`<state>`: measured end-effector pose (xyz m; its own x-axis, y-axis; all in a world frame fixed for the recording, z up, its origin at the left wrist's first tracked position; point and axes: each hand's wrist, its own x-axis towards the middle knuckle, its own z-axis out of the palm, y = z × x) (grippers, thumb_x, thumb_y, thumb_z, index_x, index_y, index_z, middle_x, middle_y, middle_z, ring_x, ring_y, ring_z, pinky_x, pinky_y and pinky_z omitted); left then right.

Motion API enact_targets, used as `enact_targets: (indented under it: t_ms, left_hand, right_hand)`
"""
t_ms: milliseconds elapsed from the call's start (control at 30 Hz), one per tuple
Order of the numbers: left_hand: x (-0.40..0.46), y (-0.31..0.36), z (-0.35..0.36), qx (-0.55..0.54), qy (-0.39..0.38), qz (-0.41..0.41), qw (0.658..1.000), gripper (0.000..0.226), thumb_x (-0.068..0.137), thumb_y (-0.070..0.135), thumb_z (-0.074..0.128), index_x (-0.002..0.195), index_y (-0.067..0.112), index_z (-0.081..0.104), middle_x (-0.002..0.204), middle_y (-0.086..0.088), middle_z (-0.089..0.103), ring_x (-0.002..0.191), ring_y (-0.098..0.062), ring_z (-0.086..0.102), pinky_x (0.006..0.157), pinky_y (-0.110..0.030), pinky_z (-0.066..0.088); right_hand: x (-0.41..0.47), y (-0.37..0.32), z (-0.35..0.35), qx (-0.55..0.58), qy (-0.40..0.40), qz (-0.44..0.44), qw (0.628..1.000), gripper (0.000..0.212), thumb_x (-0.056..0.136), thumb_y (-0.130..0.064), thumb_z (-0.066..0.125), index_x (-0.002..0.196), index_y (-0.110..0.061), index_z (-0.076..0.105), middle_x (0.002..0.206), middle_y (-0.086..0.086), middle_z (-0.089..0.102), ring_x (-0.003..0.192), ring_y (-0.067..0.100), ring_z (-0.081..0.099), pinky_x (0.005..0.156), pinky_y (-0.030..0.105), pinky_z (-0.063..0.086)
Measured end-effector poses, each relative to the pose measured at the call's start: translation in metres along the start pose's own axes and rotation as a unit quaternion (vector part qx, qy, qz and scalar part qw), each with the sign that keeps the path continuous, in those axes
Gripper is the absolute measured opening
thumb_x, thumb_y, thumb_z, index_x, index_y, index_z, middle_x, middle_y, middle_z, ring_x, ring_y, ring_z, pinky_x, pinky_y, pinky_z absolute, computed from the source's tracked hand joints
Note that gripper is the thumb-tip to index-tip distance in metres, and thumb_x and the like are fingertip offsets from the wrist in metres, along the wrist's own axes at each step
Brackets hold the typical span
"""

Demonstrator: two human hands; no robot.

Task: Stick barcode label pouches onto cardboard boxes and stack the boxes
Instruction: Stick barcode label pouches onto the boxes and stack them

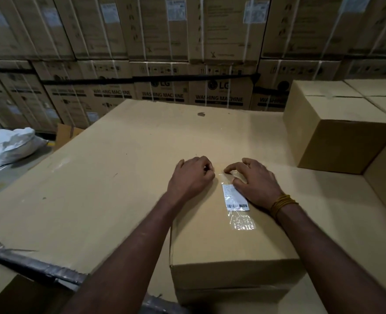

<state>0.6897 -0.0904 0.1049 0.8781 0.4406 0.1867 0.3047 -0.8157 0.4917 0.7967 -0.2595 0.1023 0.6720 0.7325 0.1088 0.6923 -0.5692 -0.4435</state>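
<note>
Pouch application in progress, one box in hand. The barcode label pouch (pixel 237 201) lies flat on top of the cardboard box (pixel 228 250) nearest the person, long axis running away from them, barcode end toward them. Near end of the clear film looks wrinkled; whether the far end is fully stuck down I cannot tell.

Left hand (pixel 192 176) sits just left of the pouch's far end, fingers curled, tips at or beside the film edge; no clear grip visible, hard to judge. Right hand (pixel 254 181) rests over the right side of the pouch, fingers bent, thumb and fingertips pressing the film at its far end.

Judgement: sticking is near complete on this box; smoothing remains, then stacking.

The box sits on a large cardboard surface (pixel 110 168). Stacked boxes (pixel 337 130) stand at the far right, well apart from the hands; no pouches visible on the faces shown.
</note>
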Motion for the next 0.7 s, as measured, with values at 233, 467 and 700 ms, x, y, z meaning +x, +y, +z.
enact_targets:
  t_ms: [233, 467, 700]
  left_hand:
    - [0.0009, -0.0026, 0.0014, -0.007, -0.001, 0.008, 1.0, 0.005, 0.094, 0.028, 0.049, 0.095, 0.03, 0.054, 0.098, 0.013, 0.058, 0.101, -0.014, 0.056, 0.115, -0.043, 0.025]
    - [0.0007, -0.0036, 0.0021, -0.012, -0.001, 0.006, 1.0, 0.006, 0.094, 0.028, 0.048, 0.096, 0.029, 0.054, 0.102, 0.011, 0.061, 0.103, -0.013, 0.056, 0.117, -0.044, 0.023]
    - [0.0009, -0.0049, 0.003, -0.014, 0.003, 0.002, 1.0, 0.008, 0.094, 0.028, 0.048, 0.097, 0.027, 0.056, 0.104, 0.01, 0.063, 0.103, -0.013, 0.057, 0.118, -0.044, 0.023]
  right_hand:
    - [0.0003, 0.0, -0.0012, -0.003, -0.008, -0.001, 1.0, 0.032, 0.092, -0.034, 0.051, 0.121, -0.047, 0.054, 0.152, 0.002, 0.035, 0.146, 0.018, 0.023, 0.113, 0.043, 0.021]
    - [0.0009, -0.0005, -0.0019, 0.002, -0.016, -0.004, 1.0, 0.03, 0.093, -0.034, 0.05, 0.119, -0.048, 0.054, 0.154, 0.004, 0.033, 0.148, 0.017, 0.019, 0.114, 0.046, 0.02]
    - [0.0002, -0.0009, -0.0018, 0.011, -0.02, -0.002, 1.0, 0.027, 0.093, -0.033, 0.05, 0.113, -0.051, 0.055, 0.156, 0.004, 0.03, 0.149, 0.02, 0.017, 0.115, 0.049, 0.02]
